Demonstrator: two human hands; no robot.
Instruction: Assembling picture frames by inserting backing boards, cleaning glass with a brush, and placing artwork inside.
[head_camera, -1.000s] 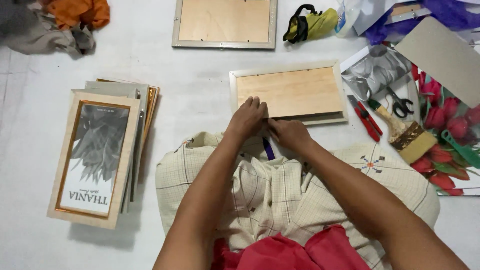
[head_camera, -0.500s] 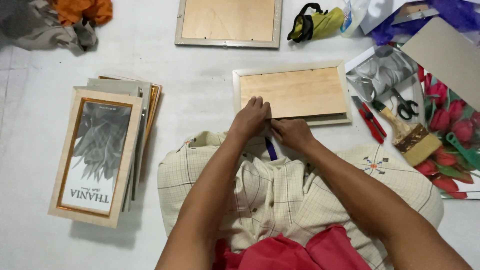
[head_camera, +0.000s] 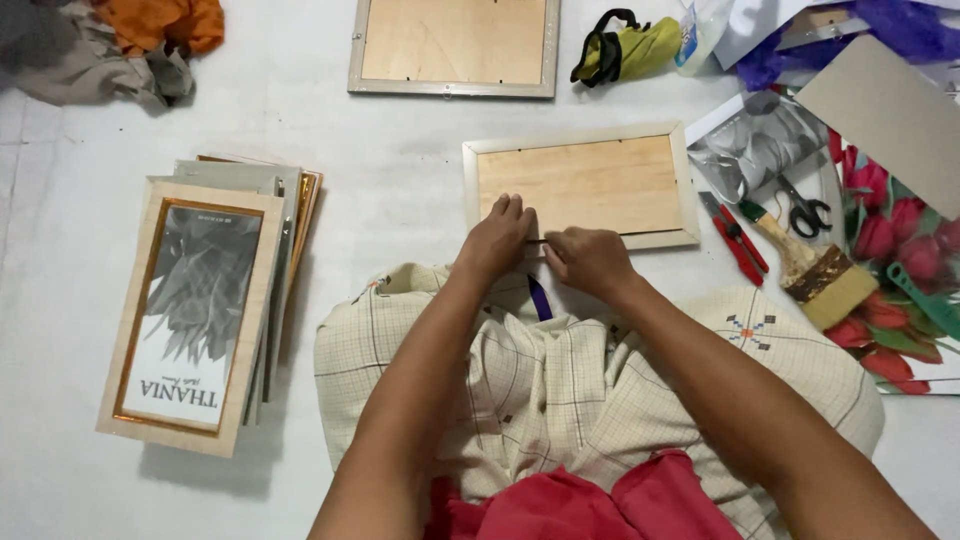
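A small picture frame (head_camera: 580, 185) lies face down on the white floor in front of my knees, its plywood back showing. My left hand (head_camera: 497, 240) rests with flat fingers on the frame's near edge. My right hand (head_camera: 590, 260) is closed beside it, pinching a thin dark tool against that same edge. A purple strip (head_camera: 540, 297), possibly the tool's handle or a cord, shows just below the hands. My lap is covered by a cream checked cloth (head_camera: 560, 380).
A stack of frames (head_camera: 200, 310) with a pineapple print on top lies at left. Another face-down frame (head_camera: 452, 45) sits at the top. At right lie red pliers (head_camera: 735, 238), scissors (head_camera: 805, 210), a brush (head_camera: 815, 270), a tulip print (head_camera: 890, 250), grey cardboard (head_camera: 885, 120). Crumpled cloths (head_camera: 110, 40) fill the top left.
Both hands have stayed together at the frame's near edge, with only slight finger shifts. The view has drifted a little.
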